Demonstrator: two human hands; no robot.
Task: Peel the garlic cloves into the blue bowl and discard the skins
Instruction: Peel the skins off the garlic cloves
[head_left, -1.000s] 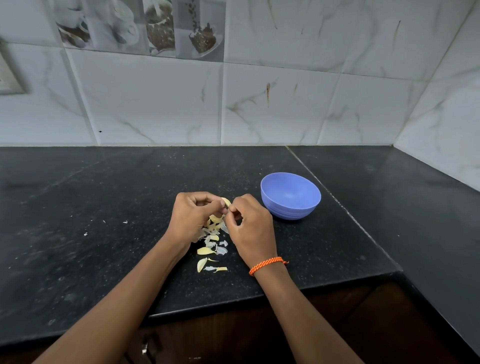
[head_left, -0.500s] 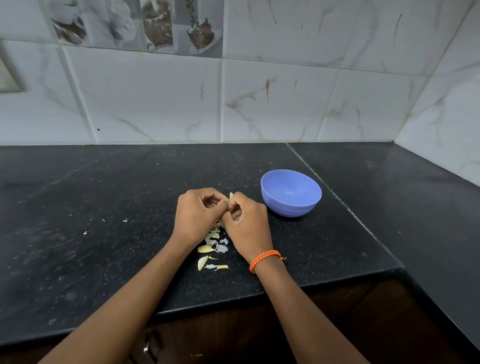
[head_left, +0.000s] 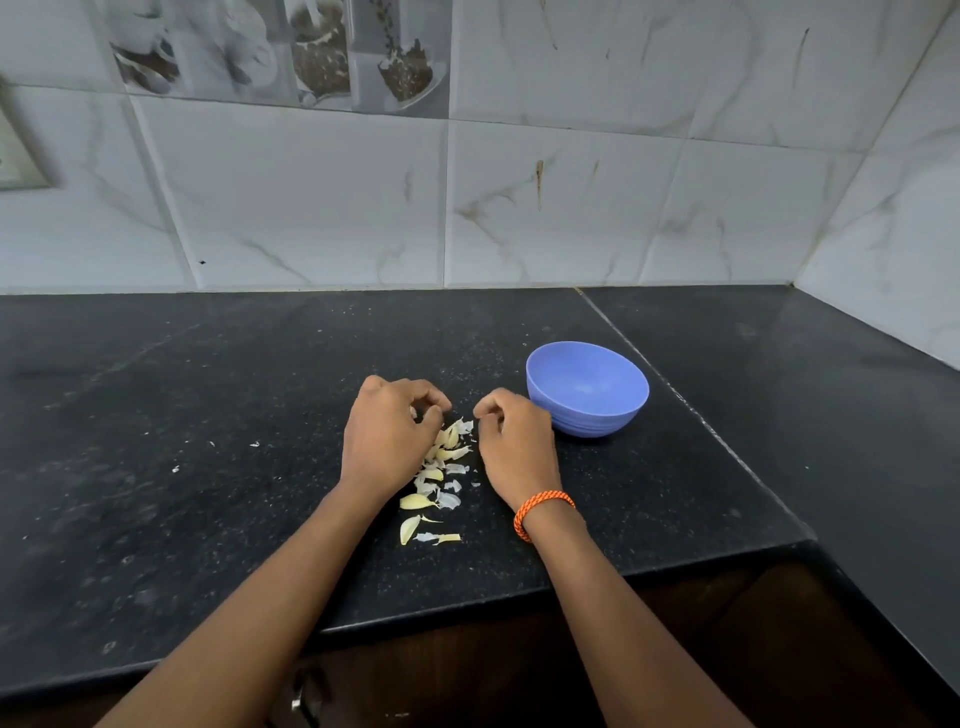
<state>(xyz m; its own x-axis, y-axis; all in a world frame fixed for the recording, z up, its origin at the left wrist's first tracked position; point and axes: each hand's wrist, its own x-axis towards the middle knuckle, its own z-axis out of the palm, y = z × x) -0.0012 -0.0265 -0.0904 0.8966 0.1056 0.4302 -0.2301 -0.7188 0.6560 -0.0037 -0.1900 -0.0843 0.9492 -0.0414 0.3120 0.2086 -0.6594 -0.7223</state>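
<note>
Curling their fingers, 2 hands, left hand (head_left: 387, 447) and right hand (head_left: 514, 444), flank garlic (head_left: 439, 475); 1 blue bowl (head_left: 587, 387).

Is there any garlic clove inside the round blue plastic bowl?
No, the round blue plastic bowl shows only its bare blue inside.

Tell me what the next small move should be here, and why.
Probably lift another clove from the garlic pile between the hands: the blue bowl looks empty, and neither the left hand nor the right hand visibly holds one.
</note>
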